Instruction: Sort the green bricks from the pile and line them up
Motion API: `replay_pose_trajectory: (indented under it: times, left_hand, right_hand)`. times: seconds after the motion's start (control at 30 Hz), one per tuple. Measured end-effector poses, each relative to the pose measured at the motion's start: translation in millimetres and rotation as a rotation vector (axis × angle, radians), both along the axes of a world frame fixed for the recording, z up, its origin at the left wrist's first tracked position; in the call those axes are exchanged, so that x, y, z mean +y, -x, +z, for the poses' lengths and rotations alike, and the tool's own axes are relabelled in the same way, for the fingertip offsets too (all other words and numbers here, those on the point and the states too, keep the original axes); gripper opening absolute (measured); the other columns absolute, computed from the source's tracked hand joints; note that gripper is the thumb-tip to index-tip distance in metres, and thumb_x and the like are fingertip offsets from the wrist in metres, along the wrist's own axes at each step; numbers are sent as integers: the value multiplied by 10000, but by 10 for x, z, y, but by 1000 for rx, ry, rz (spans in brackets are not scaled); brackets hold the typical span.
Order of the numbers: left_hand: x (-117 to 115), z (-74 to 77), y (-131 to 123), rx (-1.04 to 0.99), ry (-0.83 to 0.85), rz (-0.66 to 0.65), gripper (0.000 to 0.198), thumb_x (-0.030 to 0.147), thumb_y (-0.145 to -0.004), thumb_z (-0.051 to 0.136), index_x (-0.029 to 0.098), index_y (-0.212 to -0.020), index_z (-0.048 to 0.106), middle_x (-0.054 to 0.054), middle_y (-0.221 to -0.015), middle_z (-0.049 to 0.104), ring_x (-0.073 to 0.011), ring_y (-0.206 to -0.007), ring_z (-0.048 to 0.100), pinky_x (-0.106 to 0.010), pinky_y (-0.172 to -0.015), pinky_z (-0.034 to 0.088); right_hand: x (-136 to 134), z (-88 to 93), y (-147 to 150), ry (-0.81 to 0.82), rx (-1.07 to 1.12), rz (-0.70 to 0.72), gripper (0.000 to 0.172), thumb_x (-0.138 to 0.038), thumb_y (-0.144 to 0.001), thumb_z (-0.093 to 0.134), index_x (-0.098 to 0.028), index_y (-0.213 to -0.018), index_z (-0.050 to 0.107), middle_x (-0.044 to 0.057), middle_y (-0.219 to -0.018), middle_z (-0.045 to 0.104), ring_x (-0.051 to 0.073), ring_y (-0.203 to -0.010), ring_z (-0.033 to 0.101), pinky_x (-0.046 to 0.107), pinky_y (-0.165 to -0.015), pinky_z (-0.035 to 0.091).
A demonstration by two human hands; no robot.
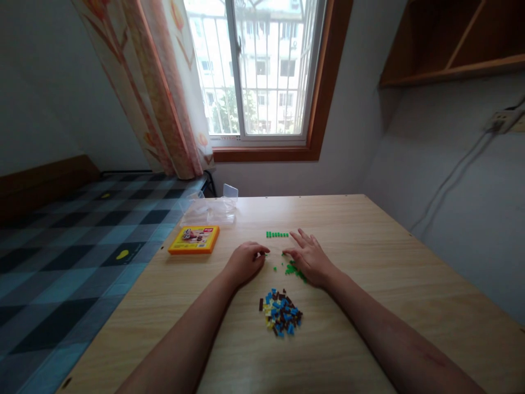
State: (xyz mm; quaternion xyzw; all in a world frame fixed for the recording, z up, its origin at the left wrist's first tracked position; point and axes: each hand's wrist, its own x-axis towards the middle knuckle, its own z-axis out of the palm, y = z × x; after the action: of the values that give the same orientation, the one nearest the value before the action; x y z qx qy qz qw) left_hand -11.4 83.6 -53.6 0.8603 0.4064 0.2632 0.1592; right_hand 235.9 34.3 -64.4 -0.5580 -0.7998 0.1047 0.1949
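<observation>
My left hand point(248, 259) rests on the table with thumb and forefinger pinched together, and a speck of green, seemingly a small building brick, shows at the fingertips. Across from it, my right hand point(310, 259) has its fingers spread, one fingertip touching a tiny green brick on the tabletop. Loose green bricks point(291, 268) lie beside and partly under the right hand. Just beyond both hands runs a short row of green bricks point(277, 235). Closer to me is a mixed pile of blue, brown and yellow bricks point(283, 313).
An orange-yellow box point(194, 239) lies at the table's left edge. Behind it stand clear plastic containers point(210, 209). The wooden table point(369, 251) has a bed point(135, 219) on its left and a wall on its right, with a window ahead.
</observation>
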Motion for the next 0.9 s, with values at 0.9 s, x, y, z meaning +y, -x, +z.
replay_pose_trajectory:
  times: [0.9]
  left_hand:
    - [-6,53,-12,275,-108,-37,175,217,-910,602,229,-891,775,-58,-940,729,-209,-897,635,-319,-812,469]
  right_hand:
    - [201,-145,-210,-184,97,-183,126,-334,-870,697,-259,-917,788,37,-992,737,224,-994,611,366,-921,404]
